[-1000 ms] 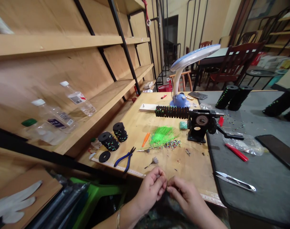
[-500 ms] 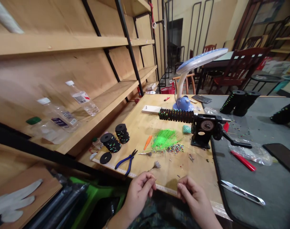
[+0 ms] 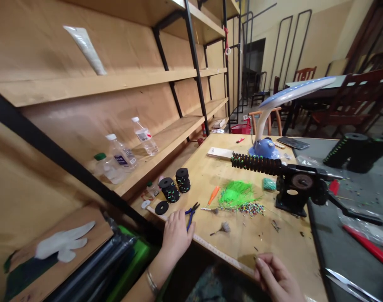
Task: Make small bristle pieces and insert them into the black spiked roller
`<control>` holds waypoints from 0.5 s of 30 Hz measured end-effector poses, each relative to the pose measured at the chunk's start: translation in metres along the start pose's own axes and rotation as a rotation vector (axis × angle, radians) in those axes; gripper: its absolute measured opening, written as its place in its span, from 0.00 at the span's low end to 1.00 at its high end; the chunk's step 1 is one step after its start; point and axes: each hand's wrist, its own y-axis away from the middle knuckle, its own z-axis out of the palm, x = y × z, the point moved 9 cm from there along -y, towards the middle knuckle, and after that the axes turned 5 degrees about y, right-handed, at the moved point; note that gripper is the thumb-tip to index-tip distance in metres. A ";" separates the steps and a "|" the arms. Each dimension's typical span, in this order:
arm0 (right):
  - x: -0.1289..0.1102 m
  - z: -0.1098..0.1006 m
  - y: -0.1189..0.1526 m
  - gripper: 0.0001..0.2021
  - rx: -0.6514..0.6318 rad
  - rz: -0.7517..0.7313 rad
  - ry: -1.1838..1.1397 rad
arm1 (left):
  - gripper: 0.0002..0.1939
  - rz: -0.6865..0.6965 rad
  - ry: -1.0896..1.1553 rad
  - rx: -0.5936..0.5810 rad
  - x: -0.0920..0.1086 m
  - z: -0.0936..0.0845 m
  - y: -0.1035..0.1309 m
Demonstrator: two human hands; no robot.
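Blue-handled pliers (image 3: 191, 212) lie on the wooden table (image 3: 202, 178) just below the centre of the head view, nose toward the upper right, one handle partly covered by the left hand (image 3: 176, 235). Half a second ago that hand was near the table edge, apart from the pliers; now its fingers stretch over them, and whether they grip cannot be told. At the lower right, the right hand (image 3: 274, 274) has thumb and forefinger drawn together, anything between too small to make out; the hands are now wider apart. A black disc (image 3: 162, 207) lies left of the pliers, a grey tuft (image 3: 225, 227) to their lower right. The whole view has swung too, showing more shelving (image 3: 166, 77) at upper left.
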 end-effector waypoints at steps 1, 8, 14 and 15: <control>0.001 0.003 0.001 0.25 -0.015 0.004 -0.014 | 0.17 0.004 -0.012 0.017 -0.001 0.002 -0.001; 0.003 0.005 0.003 0.25 0.062 0.013 -0.112 | 0.17 0.021 0.491 0.108 -0.008 -0.025 0.001; -0.002 0.008 0.008 0.26 0.012 0.048 -0.091 | 0.18 -0.326 1.267 -0.486 0.051 0.012 0.075; -0.005 0.007 0.010 0.25 0.020 0.022 -0.054 | 0.19 -0.361 1.333 -0.547 0.063 0.019 0.089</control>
